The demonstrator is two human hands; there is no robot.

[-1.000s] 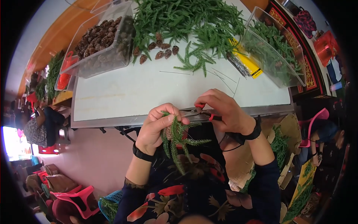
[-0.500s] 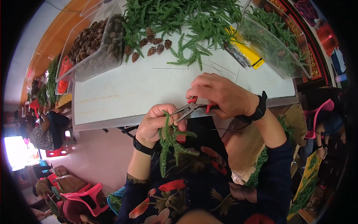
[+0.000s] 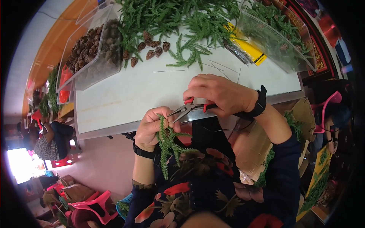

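Note:
Between the thumb and fingers of my left hand (image 3: pixel 153 127) hangs a green artificial pine sprig (image 3: pixel 166 142), held by its top end in front of the table's near edge. My right hand (image 3: pixel 218 95) is wrapped round the red handles of a pair of long-nose pliers (image 3: pixel 185 110). The plier jaws are spread apart, and their tips reach the top of the sprig beside my left fingertips. Whether the jaws touch a wire there is too small to tell.
On the white table (image 3: pixel 114 97) lie several pine cones (image 3: pixel 150 54), loose wires (image 3: pixel 224 66), a yellow packet (image 3: pixel 253 51) and a heap of pine sprigs (image 3: pixel 163 19). Clear bins of cones (image 3: pixel 87 43) and greenery (image 3: pixel 279 34) flank them. A cardboard box (image 3: pixel 253 140) stands at my right.
Both hands, with the sprig and the pliers, sit slightly further left in the picture; the table's things have shifted slightly too. The plier jaws stay spread near the sprig's top.

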